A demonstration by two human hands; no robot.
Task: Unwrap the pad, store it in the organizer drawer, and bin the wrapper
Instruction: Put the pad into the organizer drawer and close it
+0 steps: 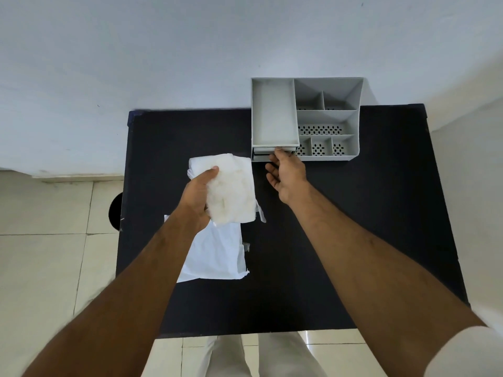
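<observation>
My left hand (197, 198) grips a folded white pad (231, 189) and holds it above the black table (353, 227), thumb on top. The opened white wrapper (217, 254) lies flat on the table just below that hand. A grey organizer (304, 118) stands at the table's far edge. My right hand (285, 172) reaches to the organizer's drawer (265, 153) at the front left. Its fingertips touch the drawer front, which sits slightly out. Whether the fingers grip the handle I cannot tell.
The organizer has one long tray on the left and several small perforated compartments on the right. A dark round shape (115, 213), partly hidden by the table's left edge, sits on the tiled floor. A pale wall rises behind the table.
</observation>
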